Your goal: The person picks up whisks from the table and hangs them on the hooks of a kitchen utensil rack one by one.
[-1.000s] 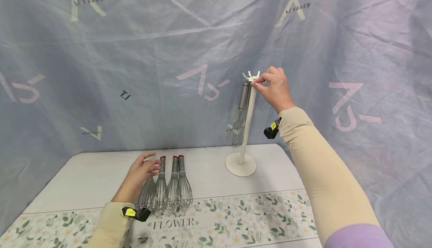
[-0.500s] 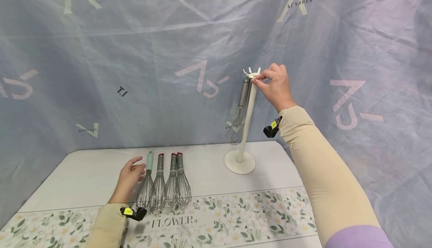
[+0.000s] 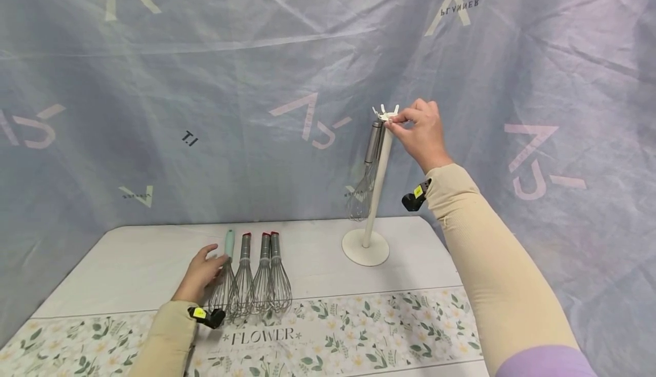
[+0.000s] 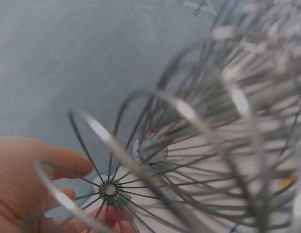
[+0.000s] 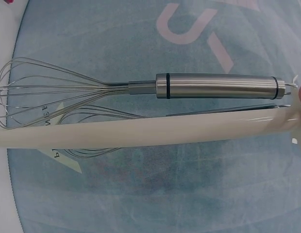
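On the table, my left hand [image 3: 201, 273] is at the mint-handled whisk [image 3: 229, 243], its fingertips touching near where handle and wires meet. In the left wrist view the fingers [image 4: 68, 161] lie beside and partly behind the wires of that whisk [image 4: 108, 189]; no firm grip shows. My right hand [image 3: 421, 132] pinches the hooked top of a cream utensil stand [image 3: 376, 186]. From its hooks hangs a steel-handled whisk [image 5: 218, 86]. A second hanging whisk [image 5: 99, 112] is partly hidden behind the pole in the right wrist view.
Several whisks lie side by side to the right of the mint one, among them a grey-handled whisk [image 3: 246, 247] with a red end. The stand's round base [image 3: 353, 249] rests on the white table [image 3: 318, 257]. A grey-blue cloth backdrop [image 3: 205, 109] hangs behind.
My left hand drew back left off the whisks, uncovering the mint handle, then came right to touch that whisk. The right hand keeps its pinch on the stand's top.
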Demonstrator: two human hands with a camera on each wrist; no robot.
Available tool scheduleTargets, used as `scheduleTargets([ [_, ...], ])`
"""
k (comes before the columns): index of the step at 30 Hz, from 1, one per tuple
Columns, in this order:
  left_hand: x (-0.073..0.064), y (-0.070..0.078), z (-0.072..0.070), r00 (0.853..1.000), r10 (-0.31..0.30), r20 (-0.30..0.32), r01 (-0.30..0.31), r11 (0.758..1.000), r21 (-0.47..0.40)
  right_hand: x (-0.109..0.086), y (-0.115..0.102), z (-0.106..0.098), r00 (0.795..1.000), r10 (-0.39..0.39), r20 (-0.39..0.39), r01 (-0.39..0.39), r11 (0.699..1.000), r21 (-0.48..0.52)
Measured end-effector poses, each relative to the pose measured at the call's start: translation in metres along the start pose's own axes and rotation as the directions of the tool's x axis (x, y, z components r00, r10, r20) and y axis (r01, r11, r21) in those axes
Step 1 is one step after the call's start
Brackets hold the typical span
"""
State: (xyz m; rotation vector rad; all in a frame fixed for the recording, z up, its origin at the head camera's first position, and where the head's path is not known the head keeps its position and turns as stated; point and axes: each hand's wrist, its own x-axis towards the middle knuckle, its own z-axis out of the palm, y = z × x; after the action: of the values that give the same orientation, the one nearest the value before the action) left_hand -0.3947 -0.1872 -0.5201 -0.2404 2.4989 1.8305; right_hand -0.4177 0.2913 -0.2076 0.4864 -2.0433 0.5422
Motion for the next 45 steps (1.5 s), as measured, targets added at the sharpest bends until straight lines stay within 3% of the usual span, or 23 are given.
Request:
scheduleTargets([
  [8,0.006,-0.001,-0.002,1.000,0.031,-0.002,-0.030,0.993,0.115,0.001,-0.001,0.003,1.000,-0.011,-0.006,0.011,1.000,-0.003],
  [14,0.006,-0.003,0.001,0.999,0.037,0.033,-0.040,0.996,0.086,0.001,0.001,0.002,1.000,-0.006,-0.012,0.006,1.000,-0.007],
  [23,0.010,0.000,0.002,0.999,0.034,0.005,-0.035,0.998,0.049,0.000,0.001,0.000,1.000,0.017,-0.007,-0.017,1.000,-0.004],
  [27,0.006,0.001,0.000,0.997,0.072,-0.028,-0.068,0.992,0.108,-0.003,0.001,0.000,1.000,0.023,0.008,-0.023,1.000,-0.010],
  [34,0.002,0.006,-0.009,0.983,0.162,-0.090,-0.135,0.959,0.250,-0.004,0.000,0.000,0.999,0.030,0.015,-0.030,0.999,-0.014],
  [41,0.003,0.018,-0.018,0.982,0.178,-0.066,-0.159,0.962,0.221,-0.003,0.000,0.000,1.000,0.025,0.013,-0.025,0.999,-0.019],
  [45,0.003,0.028,-0.020,0.978,0.192,-0.084,-0.175,0.969,0.176,-0.001,0.001,0.000,1.000,0.018,0.002,-0.018,1.000,-0.023],
])
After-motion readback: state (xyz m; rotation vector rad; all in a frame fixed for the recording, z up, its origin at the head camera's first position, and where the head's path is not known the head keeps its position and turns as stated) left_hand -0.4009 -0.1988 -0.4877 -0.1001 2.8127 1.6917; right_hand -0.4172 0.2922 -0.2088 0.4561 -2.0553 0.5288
